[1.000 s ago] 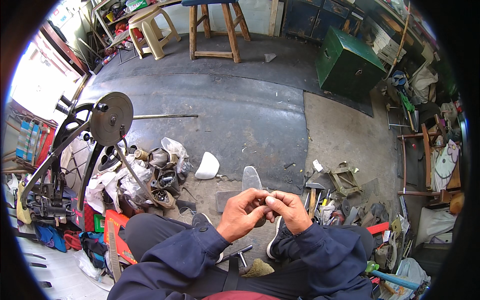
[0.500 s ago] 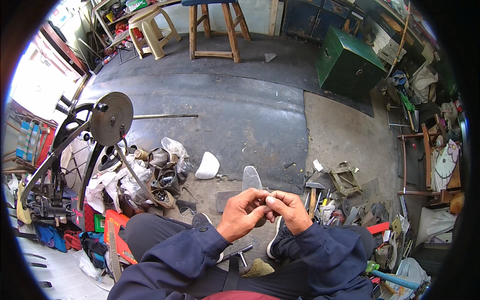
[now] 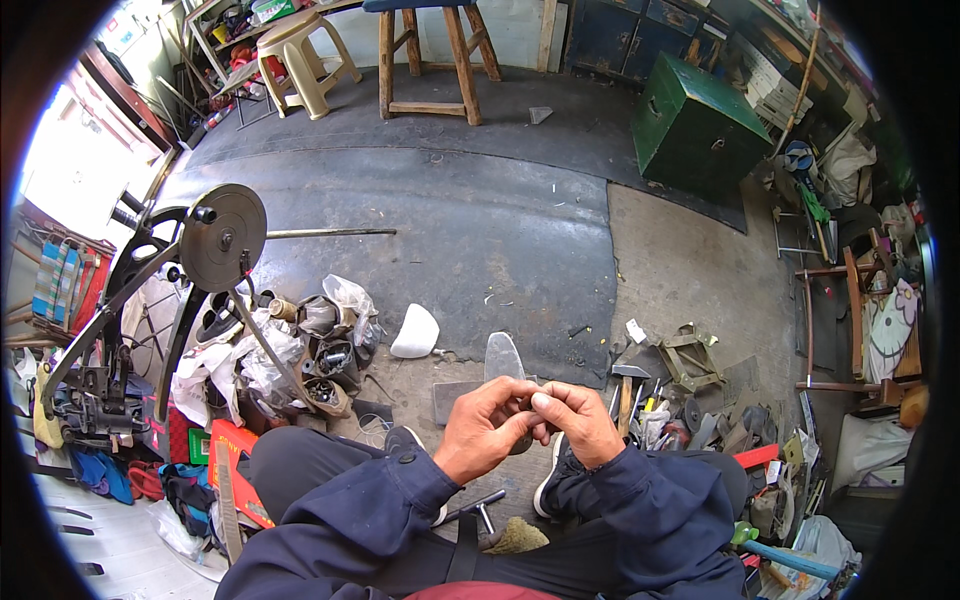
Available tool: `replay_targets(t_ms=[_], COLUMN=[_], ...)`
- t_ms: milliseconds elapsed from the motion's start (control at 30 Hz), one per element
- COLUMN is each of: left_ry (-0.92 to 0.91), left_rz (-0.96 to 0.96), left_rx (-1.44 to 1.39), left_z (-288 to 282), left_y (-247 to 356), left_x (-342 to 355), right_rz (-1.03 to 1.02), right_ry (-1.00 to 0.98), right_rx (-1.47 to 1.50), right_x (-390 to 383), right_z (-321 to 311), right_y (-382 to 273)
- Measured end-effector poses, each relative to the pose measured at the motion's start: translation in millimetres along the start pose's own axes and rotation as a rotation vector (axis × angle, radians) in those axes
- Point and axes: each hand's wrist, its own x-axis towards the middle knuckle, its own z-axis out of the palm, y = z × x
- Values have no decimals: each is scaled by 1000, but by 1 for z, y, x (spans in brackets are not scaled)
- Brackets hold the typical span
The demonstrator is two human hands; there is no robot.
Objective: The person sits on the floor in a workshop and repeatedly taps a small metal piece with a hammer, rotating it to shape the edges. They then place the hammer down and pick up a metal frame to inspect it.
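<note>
My left hand (image 3: 477, 432) and my right hand (image 3: 582, 425) meet in front of me, above the gap between my shoes. The fingertips of both are pinched together. Whatever lies between them is too small and too covered to make out. Just beyond the fingers a pale grey, round-ended, sole-shaped piece (image 3: 502, 355) sticks out; its near end is hidden behind my hands. A flat dark grey piece (image 3: 446, 402) shows beside my left hand. Below my wrists, a metal T-shaped tool (image 3: 484, 510) and a yellowish rough lump (image 3: 521, 536) lie between my legs.
A hand-cranked machine with a large wheel (image 3: 224, 238) stands at the left, near piled shoes and plastic bags (image 3: 262, 352). A white curved piece (image 3: 415, 331) lies ahead. To the right are a hammer (image 3: 629, 371), a metal frame (image 3: 688, 358) and scattered tools. A green chest (image 3: 695, 125) stands farther back.
</note>
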Motion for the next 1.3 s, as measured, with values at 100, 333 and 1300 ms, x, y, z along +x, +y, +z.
replay_targets(t_ms=[100, 333, 1300], left_ry=[6, 4, -33], left_rz=[13, 9, 9], left_rx=[10, 15, -151], left_z=[0, 0, 0], left_y=[2, 2, -7], left_x=[0, 0, 0], right_rz=[1, 0, -34], right_ry=[2, 0, 0], right_rx=[2, -1, 32], right_x=[0, 0, 1], right_z=[0, 0, -1], right_y=[0, -1, 4])
